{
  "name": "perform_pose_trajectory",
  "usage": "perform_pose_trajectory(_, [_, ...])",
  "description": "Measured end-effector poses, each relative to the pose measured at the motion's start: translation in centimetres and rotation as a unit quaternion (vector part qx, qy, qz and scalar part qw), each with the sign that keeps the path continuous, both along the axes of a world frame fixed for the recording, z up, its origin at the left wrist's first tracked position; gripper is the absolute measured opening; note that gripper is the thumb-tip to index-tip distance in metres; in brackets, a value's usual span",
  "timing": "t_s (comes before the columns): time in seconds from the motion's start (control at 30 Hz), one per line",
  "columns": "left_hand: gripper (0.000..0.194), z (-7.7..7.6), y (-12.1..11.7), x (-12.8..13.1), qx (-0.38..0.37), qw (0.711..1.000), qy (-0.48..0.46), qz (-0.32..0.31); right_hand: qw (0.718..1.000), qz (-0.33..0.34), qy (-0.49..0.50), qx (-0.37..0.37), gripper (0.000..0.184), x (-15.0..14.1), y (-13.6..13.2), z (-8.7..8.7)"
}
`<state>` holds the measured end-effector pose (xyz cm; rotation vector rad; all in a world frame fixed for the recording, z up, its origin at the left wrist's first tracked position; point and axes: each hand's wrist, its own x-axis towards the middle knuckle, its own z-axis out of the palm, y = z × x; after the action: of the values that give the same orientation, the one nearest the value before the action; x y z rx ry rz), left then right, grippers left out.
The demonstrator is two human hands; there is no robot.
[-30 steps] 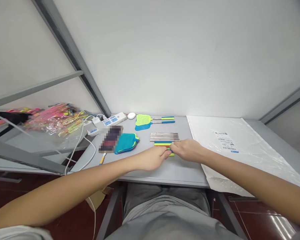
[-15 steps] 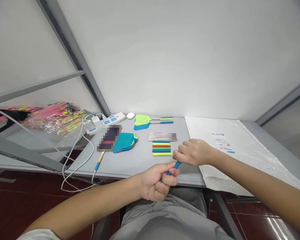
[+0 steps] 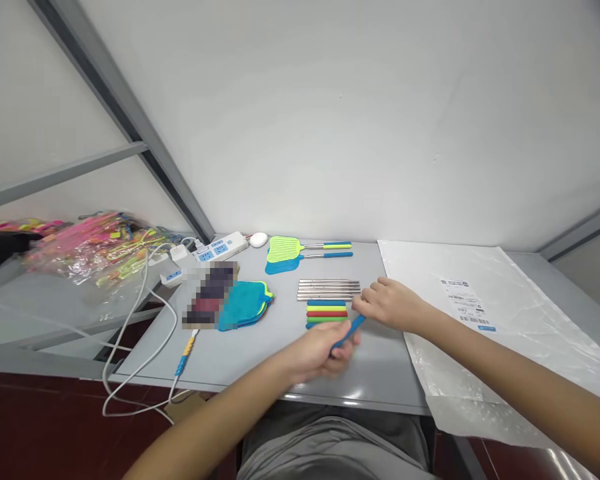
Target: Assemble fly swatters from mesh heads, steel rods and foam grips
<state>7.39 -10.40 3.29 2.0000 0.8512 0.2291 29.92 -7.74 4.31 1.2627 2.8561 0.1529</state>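
Note:
My left hand (image 3: 320, 353), slightly blurred, is closed around a blue handle grip (image 3: 349, 331), its thumb along the grip. My right hand (image 3: 387, 305) has its fingers closed at the grip's far end; what lies inside that fist is hidden. Just beyond the hands is a row of coloured handle grips (image 3: 327, 313) in blue, yellow, red and green, partly covered by my left hand. Behind them several metal rods (image 3: 329, 290) lie side by side. Farther back lie a yellow-green fly swatter (image 3: 284, 249) and a blue fly swatter (image 3: 283, 265), both with handles attached.
At left is a stack of swatter heads (image 3: 245, 303), teal on top, beside a blurred-out object (image 3: 211, 293) with a cable. A power strip (image 3: 223, 248) and white round object (image 3: 259, 240) stand behind. A white plastic bag (image 3: 430, 280) covers the right side. Bagged colourful items (image 3: 105, 247) lie far left.
The view has shifted, so the table edge sits lower. My left hand's fingers have loosened somewhat and more of the blue grip shows. My right hand stays at its far end.

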Motion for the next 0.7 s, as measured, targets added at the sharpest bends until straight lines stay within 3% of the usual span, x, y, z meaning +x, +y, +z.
perform_pose_trajectory(0.17, [0.032, 2.4, 3.5, -0.8, 0.214, 0.974, 0.055, 0.044, 0.995, -0.096, 0.016, -0.033, 0.014, -1.0, 0.7, 1.0])
perform_pose_trajectory(0.33, [0.026, 4.7, 6.1, -1.0, 0.347, 0.931, 0.112, -0.02, 0.983, -0.12, 0.08, -0.112, 0.035, -2.9, 0.4, 4.1])
perform_pose_trajectory(0.5, [0.021, 5.4, 7.0, -1.5, 0.34, 0.923, 0.162, -0.076, 0.985, -0.085, 0.091, -0.117, 0.03, -2.8, -0.3, 4.7])
perform_pose_trajectory(0.7, [0.035, 6.1, 5.6, -1.1, 0.217, 0.961, 0.137, -0.106, 0.998, -0.034, 0.031, -0.052, 0.024, -2.9, -0.6, 2.8])
